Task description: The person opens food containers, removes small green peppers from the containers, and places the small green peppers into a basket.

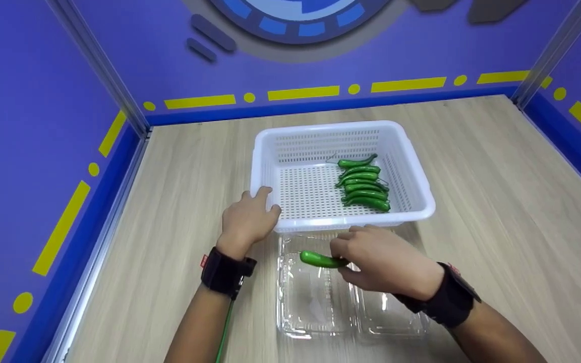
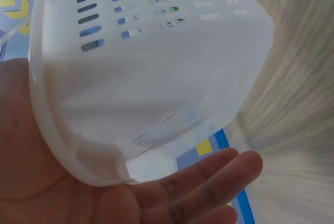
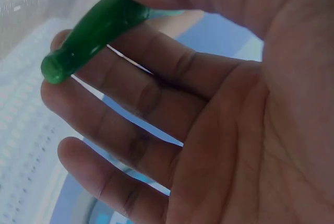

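My right hand [image 1: 379, 257] pinches a green chili pepper [image 1: 318, 259] between thumb and fingertips, above an opened clear plastic clamshell box [image 1: 310, 307]. The right wrist view shows the pepper [image 3: 86, 38] under the thumb, its blunt end sticking out past the fingers. At the near left corner of a white plastic basket [image 1: 343, 222], my left hand [image 1: 250, 219] rests on the rim. Its fingers [image 2: 209, 182] stretch fairly straight along the outside in the left wrist view. Several green chili peppers [image 1: 366, 186] lie in a row on the right side inside the basket.
The basket stands directly behind the clamshell box on a wooden table [image 1: 487, 201]. Blue panels with yellow marks [image 1: 303, 93] close off the back and both sides. A black band [image 1: 225, 272] is strapped round each wrist, and a green cable [image 1: 226, 322] runs along the left forearm.
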Motion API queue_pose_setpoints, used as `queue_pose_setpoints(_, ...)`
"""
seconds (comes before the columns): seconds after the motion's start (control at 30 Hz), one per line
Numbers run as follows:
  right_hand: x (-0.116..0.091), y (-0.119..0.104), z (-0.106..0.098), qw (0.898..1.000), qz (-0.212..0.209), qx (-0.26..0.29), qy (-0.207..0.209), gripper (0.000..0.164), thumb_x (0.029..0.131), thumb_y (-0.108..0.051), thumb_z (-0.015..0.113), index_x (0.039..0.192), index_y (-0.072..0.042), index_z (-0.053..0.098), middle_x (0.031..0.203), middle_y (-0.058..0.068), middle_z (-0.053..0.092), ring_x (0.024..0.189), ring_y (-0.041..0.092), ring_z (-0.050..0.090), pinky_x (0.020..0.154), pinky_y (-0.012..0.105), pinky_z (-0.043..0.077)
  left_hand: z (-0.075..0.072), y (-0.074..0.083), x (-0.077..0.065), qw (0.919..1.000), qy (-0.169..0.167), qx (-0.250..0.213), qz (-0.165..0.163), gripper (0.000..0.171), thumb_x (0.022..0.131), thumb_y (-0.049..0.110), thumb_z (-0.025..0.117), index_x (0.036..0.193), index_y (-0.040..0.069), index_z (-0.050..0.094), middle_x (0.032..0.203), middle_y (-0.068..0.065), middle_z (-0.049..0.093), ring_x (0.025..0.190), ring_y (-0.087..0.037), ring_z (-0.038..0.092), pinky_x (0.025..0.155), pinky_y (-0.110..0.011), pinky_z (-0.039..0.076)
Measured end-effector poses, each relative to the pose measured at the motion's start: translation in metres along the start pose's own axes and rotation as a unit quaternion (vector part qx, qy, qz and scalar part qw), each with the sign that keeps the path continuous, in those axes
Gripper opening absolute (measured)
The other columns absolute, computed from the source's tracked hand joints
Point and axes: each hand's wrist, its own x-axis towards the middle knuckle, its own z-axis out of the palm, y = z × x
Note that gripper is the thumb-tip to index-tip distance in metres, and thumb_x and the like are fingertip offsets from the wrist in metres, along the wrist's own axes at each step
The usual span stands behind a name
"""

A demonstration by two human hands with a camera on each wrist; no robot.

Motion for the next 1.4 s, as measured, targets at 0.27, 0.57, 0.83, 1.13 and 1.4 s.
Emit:
queue_pose_setpoints(0.27, -0.005, 0.011, -0.011, 0.999, 0.01, 0.0, 0.034, 0.015, 0.083, -0.014, 0.076, 0.079, -0.019, 0.061, 0.074, -0.009, 0.059, 0.071, 0.011, 0.058, 0.067, 0.032, 0.05, 0.002, -0.002, -0.003, 1.0, -0.002, 0.0, -0.006, 0.059, 0.099, 0.047, 0.044, 0.152, 0.022, 0.046, 0.136, -0.022, 0.059, 0.104, -0.041, 0.065, 0.083, -0.055, 0.052)
queue_pose_setpoints(0.57, -0.011, 0.033, -0.021, 0.996, 0.057, -0.02, 0.072, 0.009, 0.082, -0.011, 0.077, 0.087, -0.014, 0.069, 0.084, -0.002, 0.067, 0.079, 0.019, 0.062, 0.071, 0.038, 0.052, 0.005, -0.003, -0.005, 1.0, -0.008, -0.004, -0.002, 0.059, 0.098, 0.045, 0.044, 0.152, 0.021, 0.046, 0.137, -0.022, 0.058, 0.105, -0.041, 0.065, 0.083, -0.055, 0.052)
queue_pose_setpoints(0.83, -0.009, 0.062, -0.031, 0.99, 0.11, 0.007, 0.087, 0.011, 0.086, -0.01, 0.077, 0.097, -0.009, 0.074, 0.094, 0.006, 0.071, 0.087, 0.027, 0.065, 0.078, 0.045, 0.053, 0.003, 0.0, -0.003, 0.9999, -0.014, 0.0, -0.001, 0.06, 0.099, 0.047, 0.043, 0.153, 0.022, 0.044, 0.14, -0.021, 0.057, 0.106, -0.041, 0.065, 0.084, -0.055, 0.052)
queue_pose_setpoints(1.13, 0.004, 0.086, -0.038, 0.991, 0.127, 0.004, 0.033, 0.01, 0.086, -0.008, 0.076, 0.095, -0.007, 0.073, 0.093, 0.008, 0.07, 0.087, 0.029, 0.065, 0.079, 0.049, 0.051, 0.0, 0.0, -0.001, 0.9999, -0.015, -0.005, -0.003, 0.061, 0.099, 0.048, 0.043, 0.154, 0.023, 0.043, 0.141, -0.021, 0.056, 0.106, -0.042, 0.065, 0.086, -0.054, 0.051)
queue_pose_setpoints(1.4, 0.011, 0.103, -0.035, 0.993, 0.121, -0.006, 0.008, 0.009, 0.084, -0.003, 0.072, 0.081, -0.01, 0.068, 0.078, 0.003, 0.063, 0.069, 0.02, 0.053, 0.065, 0.038, 0.043, -0.001, -0.001, 0.0, 0.9998, -0.018, -0.004, -0.003, 0.06, 0.099, 0.048, 0.044, 0.154, 0.023, 0.043, 0.141, -0.021, 0.056, 0.107, -0.043, 0.064, 0.086, -0.056, 0.052)
